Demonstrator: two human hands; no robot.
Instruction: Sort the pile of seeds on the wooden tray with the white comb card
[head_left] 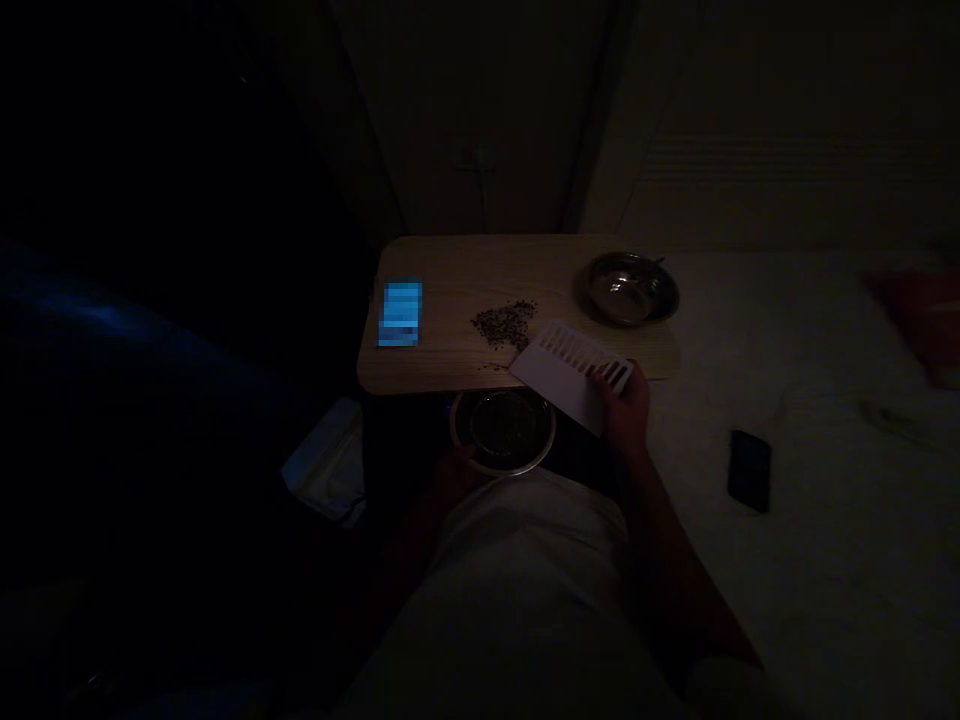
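In dim light, my right hand [627,408] is closed on the right end of a white card [559,380] with a row of brown shade strips along its upper edge. The card's left end lies over the table's front part, beside a scattered pile of small dark seed-like bits [504,325]. My left hand [456,472] grips the lower left rim of a round dark plate with a pale rim [456,428], just below the table's front edge. Darkness hides most of the left fingers.
A wooden table [450,260] carries a lit blue screen [400,313] at left and a metal bowl [634,290] with a utensil at back right. A dark phone [749,471] lies on the pale bedding [840,560] at right. A whitish box-like object [328,462] stands lower left.
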